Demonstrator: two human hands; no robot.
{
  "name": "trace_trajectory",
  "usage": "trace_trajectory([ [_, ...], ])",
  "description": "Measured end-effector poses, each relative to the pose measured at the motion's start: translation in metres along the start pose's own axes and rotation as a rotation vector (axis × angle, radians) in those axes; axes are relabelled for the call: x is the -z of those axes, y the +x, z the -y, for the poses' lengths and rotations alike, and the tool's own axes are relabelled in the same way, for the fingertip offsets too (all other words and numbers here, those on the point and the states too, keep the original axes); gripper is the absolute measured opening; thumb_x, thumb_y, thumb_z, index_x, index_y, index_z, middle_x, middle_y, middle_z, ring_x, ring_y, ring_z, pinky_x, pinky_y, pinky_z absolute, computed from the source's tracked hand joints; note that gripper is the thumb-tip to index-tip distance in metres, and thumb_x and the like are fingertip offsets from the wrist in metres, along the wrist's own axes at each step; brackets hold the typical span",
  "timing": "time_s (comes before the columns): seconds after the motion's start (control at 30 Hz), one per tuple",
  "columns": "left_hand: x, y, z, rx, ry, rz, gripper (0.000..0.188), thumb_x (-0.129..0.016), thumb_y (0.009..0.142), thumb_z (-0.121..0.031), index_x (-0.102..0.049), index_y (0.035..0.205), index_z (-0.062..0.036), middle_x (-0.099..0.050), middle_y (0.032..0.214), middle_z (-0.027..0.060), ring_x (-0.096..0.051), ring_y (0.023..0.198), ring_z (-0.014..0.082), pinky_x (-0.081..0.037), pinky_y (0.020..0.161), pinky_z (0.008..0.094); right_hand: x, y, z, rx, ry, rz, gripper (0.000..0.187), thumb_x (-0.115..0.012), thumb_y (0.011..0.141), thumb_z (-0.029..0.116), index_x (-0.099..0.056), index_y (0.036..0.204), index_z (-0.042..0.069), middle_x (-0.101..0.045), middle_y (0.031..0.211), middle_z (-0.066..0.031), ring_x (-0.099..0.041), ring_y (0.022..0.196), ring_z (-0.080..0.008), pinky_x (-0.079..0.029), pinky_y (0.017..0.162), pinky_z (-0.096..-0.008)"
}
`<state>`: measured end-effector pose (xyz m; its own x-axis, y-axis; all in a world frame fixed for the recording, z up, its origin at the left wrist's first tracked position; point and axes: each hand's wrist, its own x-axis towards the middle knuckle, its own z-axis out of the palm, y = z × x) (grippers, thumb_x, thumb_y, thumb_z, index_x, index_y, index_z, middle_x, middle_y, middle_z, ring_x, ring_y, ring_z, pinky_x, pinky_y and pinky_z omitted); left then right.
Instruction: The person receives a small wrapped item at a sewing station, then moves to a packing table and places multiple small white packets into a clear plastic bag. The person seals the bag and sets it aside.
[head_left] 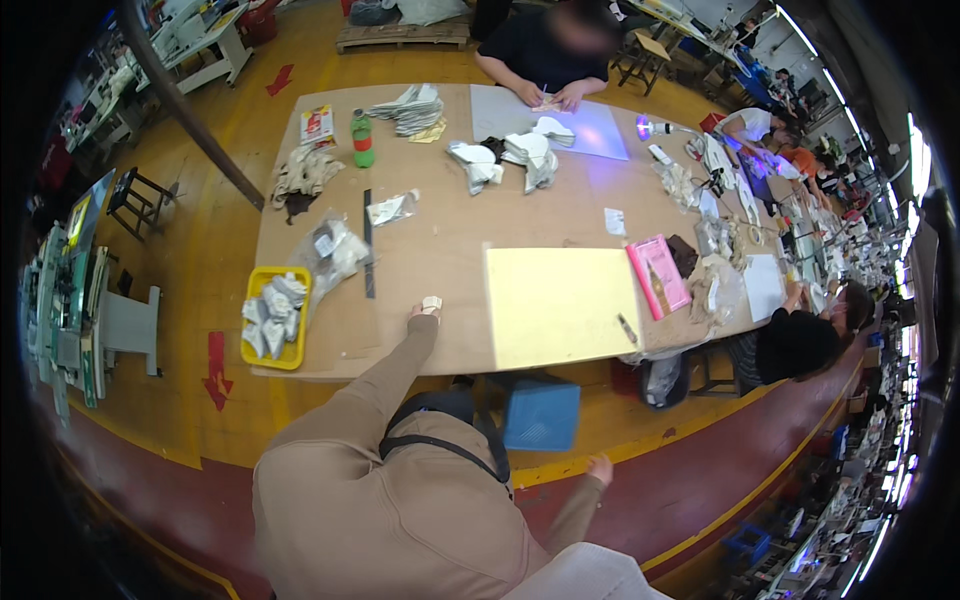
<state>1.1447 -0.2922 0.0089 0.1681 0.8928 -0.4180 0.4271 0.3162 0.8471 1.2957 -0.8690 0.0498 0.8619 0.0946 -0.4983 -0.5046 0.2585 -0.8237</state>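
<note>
On the brown-covered table near its front edge is my left hand (pixel 422 315), its fingers closed on a small pale piece (pixel 432 302) whose kind is too small to make out. Away from the table, low at my right side, hangs my right hand (pixel 600 468), with nothing seen in it and its fingers loosely apart. A large pale yellow sheet (pixel 560 305) lies to the right of my left hand, with a dark pen (pixel 627 329) on its corner. Left of that hand stands a yellow basket (pixel 247 318) full of grey-white cut pieces.
Across the table (pixel 430 220), a person (pixel 545 50) works on a white board (pixel 490 105). A green bottle (pixel 362 140), stacked pieces (pixel 408 110), a dark strip (pixel 369 245) and a pink package (pixel 660 278) lie about. A blue crate (pixel 541 415) stands below the front edge.
</note>
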Motion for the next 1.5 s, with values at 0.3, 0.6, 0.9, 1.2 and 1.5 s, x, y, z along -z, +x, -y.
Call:
trace_trajectory([
  [0.3, -0.138, -0.031, -0.166, -0.261, -0.151, 0.299, 0.042, -0.070, 0.080, -0.022, -0.056, 0.113, -0.0004, -0.063, 0.098, 0.0094, -0.060, 0.084, 0.0161, -0.049, 0.074, 0.0285, -0.161, 0.027, -0.083, -0.473, -0.857, 0.742, 0.037, -0.061, 0.085, 0.018, -0.058, 0.120, 0.004, -0.065, 0.102, -0.0068, -0.061, 0.089, -0.0143, -0.048, 0.081, -0.0260],
  [0.6, -0.189, -0.039, -0.151, -0.317, 0.597, 0.020, 0.052, -0.070, 0.076, -0.021, -0.051, 0.121, -0.0027, -0.057, 0.108, 0.0155, -0.054, 0.099, 0.0308, -0.043, 0.091, 0.0395, -0.035, 0.138, 0.006, -0.368, -0.770, 0.069, 0.024, -0.057, 0.088, 0.008, -0.062, 0.110, 0.001, -0.067, 0.089, -0.0092, -0.064, 0.078, -0.0159, -0.051, 0.074, -0.0266],
  [0.9, -0.360, -0.164, -0.176, -0.168, 0.923, -0.362, 0.080, -0.074, 0.071, -0.030, -0.032, 0.139, -0.0262, -0.012, 0.150, 0.0113, -0.008, 0.139, 0.0339, -0.019, 0.105, 0.0570, 0.107, 0.282, 0.111, -0.104, -0.795, -0.001, 0.019, -0.058, 0.086, 0.001, -0.063, 0.105, 0.002, -0.064, 0.082, -0.0051, -0.061, 0.073, -0.0135, -0.052, 0.068, -0.0261],
  [1.2, -0.419, -0.180, -0.176, -0.250, 1.006, 0.036, 0.088, -0.074, 0.068, -0.039, -0.026, 0.142, -0.0303, -0.004, 0.152, 0.0099, -0.001, 0.139, 0.0366, -0.020, 0.105, 0.0572, 0.090, 0.410, 0.221, 0.255, -0.540, -0.252, 0.019, -0.050, 0.089, -0.001, -0.061, 0.104, 0.000, -0.060, 0.080, -0.0050, -0.054, 0.065, -0.0124, -0.047, 0.061, -0.0263],
  [1.5, -0.414, -0.073, -0.162, -0.452, 0.863, -0.076, 0.078, -0.071, 0.072, -0.038, -0.034, 0.139, -0.0232, -0.019, 0.148, 0.0114, -0.014, 0.137, 0.0360, -0.023, 0.106, 0.0519, -0.111, 0.348, 0.253, 0.424, -0.463, -0.293, 0.029, -0.050, 0.091, 0.002, -0.053, 0.120, 0.001, -0.058, 0.093, -0.0060, -0.055, 0.079, -0.0105, -0.048, 0.072, -0.0224],
])
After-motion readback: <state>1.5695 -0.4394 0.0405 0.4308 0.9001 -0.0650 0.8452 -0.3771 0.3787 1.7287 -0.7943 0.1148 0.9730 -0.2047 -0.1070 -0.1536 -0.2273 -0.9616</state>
